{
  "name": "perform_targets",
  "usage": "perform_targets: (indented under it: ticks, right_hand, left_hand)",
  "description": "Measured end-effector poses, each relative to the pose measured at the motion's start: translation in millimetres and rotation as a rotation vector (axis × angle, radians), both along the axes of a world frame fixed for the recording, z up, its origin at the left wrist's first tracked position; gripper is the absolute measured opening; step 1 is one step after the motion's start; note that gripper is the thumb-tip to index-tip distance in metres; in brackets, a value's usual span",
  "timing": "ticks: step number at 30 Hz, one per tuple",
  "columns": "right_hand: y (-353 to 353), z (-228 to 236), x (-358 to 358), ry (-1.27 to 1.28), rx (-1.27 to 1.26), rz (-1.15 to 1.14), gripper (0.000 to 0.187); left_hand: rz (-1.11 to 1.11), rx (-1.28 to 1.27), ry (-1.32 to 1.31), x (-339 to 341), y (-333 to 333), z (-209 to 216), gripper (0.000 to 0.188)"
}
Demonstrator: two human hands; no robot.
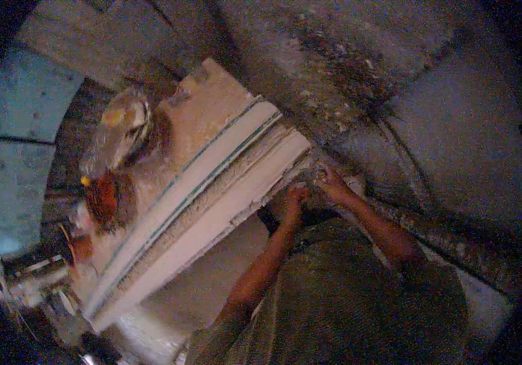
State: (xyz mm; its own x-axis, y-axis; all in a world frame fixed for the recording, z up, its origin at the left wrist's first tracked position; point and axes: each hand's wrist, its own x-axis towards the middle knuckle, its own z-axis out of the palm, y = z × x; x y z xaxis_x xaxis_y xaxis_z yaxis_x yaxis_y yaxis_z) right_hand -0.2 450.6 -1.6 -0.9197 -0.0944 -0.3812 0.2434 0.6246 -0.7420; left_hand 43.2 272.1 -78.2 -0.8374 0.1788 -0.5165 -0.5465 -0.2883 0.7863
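Observation:
My left hand (297, 194) is closed, held in front of my body close to the near edge of a long pale plank (218, 216). Just to its right, my right hand (332, 184) has its fingers curled, near the plank's right end. Whatever lies in either hand is too dark and blurred to make out. Beyond the plank, and alongside it, runs a second long pale strip (206, 167) with green lines along its edges. Both pieces slant across the table from lower left to upper right.
Under the strips is a dusty, tan work table (212, 97). On its far left side sit a crumpled clear plastic bag (121, 131) with something yellow inside and a reddish-orange object (104, 198). A blurred metallic machine (35, 271) stands at lower left. Debris (346, 73) litters the floor beyond.

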Motion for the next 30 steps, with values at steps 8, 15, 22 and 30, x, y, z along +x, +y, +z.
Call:
perform_targets:
  ticks: [8,15,22,30]
  right_hand:
    - [79.0,60.2,-68.9,0.003,0.089,0.563,0.040]
    - [105.1,26.0,-131.9,0.018,0.164,0.556,0.038]
    - [102.2,31.5,-146.3,0.206,0.238,0.624,0.038]
    - [59.2,28.4,-121.1,0.289,0.221,0.890,0.032]
  left_hand:
    - [0.535,1.024,-0.054,32.6,13.0,-56.5,0.037]
    - [0.706,0.957,-0.434,10.0,14.2,-74.6,0.040]
    - [0.813,0.994,-0.471,-13.5,35.2,-78.1,0.047]
    - [0.864,1.015,-0.503,-3.8,32.9,-79.0,0.033]
